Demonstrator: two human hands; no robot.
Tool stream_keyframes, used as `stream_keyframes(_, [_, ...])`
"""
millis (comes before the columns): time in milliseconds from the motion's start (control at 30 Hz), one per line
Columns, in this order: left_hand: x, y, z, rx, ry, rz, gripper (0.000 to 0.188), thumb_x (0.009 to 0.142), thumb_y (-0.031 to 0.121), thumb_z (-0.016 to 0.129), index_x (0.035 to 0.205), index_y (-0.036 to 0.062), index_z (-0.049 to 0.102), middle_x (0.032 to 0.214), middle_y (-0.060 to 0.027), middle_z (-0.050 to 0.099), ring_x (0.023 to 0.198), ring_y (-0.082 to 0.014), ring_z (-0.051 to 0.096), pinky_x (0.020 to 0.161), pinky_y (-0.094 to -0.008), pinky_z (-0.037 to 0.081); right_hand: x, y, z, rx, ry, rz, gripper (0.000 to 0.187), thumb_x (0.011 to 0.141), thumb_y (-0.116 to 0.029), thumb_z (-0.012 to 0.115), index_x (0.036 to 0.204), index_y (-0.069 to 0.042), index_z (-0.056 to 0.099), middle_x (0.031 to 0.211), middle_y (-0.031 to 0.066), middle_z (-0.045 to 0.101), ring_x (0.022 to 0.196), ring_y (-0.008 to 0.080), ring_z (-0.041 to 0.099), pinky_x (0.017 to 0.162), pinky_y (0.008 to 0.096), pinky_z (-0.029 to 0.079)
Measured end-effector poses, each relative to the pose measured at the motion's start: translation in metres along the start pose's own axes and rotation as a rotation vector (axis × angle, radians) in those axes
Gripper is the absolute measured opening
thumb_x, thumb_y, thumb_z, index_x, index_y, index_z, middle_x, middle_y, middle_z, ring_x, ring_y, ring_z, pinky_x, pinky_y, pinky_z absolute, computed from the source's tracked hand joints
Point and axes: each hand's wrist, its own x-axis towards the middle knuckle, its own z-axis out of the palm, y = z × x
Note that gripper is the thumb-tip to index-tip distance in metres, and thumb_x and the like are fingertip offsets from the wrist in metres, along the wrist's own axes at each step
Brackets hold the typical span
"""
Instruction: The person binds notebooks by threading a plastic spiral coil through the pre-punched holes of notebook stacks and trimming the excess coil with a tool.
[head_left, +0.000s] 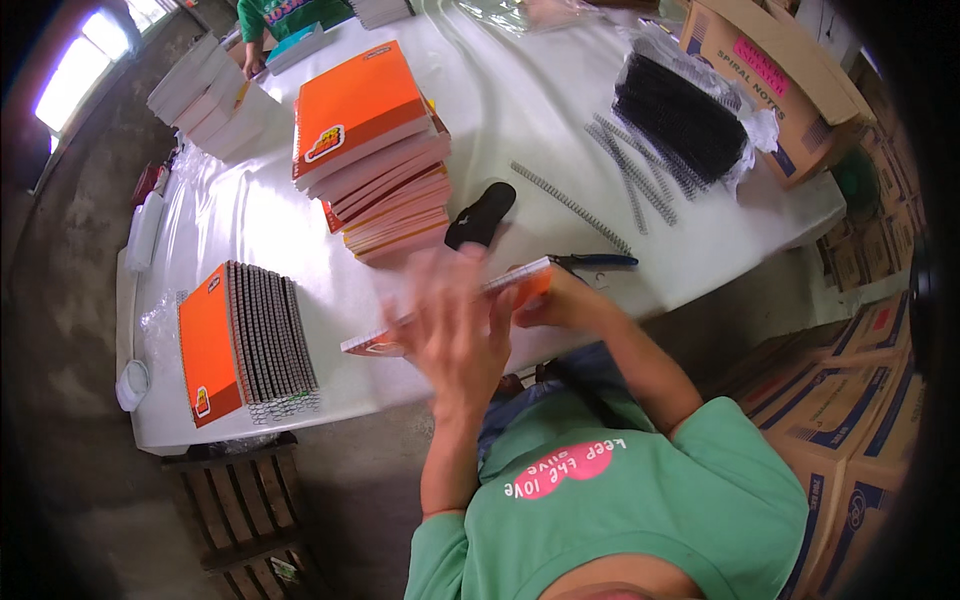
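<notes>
My right hand [562, 303] is closed around the right end of an orange-covered notebook [536, 284], tilted nearly edge-on above the table's near edge. My left hand [452, 325] is in front of the notebook's middle, its fingers smeared by motion; whether it grips the notebook I cannot tell. Just beyond the right hand lie dark blue-handled pliers [598, 260]. A loose wire spiral coil [570, 207] rests past them, and a black elongated object [482, 215] lies beside the tall stack of orange notebooks [365, 115].
Spiral-bound orange notebooks [213, 340] are piled at the left. Several loose coils [640, 170] lie near a plastic-wrapped bundle of black coils [675, 120] and an open carton [760, 85]. White paper stacks [205, 95] and another person's green sleeve [255, 18] are at the far side. Cartons [830, 420] stand at right.
</notes>
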Motion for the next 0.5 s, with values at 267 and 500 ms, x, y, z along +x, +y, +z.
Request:
stream_keyframes(267, [-0.002,-0.011,0.009,-0.105,-0.252,0.082,0.014,0.08,0.022,0.067,0.094,0.023,0.063,0.077,0.007,0.054,0.08,-0.0121,0.052,0.097,-0.0379,0.026,0.083,0.019,-0.106,-0.56,0.547,0.212,0.032,0.08,-0.016,0.066,0.11,-0.005,0.063,0.111,0.0149,0.06,0.1,0.0221,0.059,0.085,0.0336,0.046])
stream_keyframes(500, [-0.002,-0.009,0.013,-0.051,-0.174,0.078,0.017,0.076,0.025,0.071,0.092,0.0202,0.067,0.074,0.0059,0.055,0.076,-0.0143,0.051,0.096,-0.036,0.028,0.054,-0.018,-0.09,-0.244,0.491,0.062,0.022,0.079,-0.006,0.065,0.101,-0.004,0.067,0.094,0.0115,0.063,0.079,0.0213,0.062,0.07,0.03,0.049])
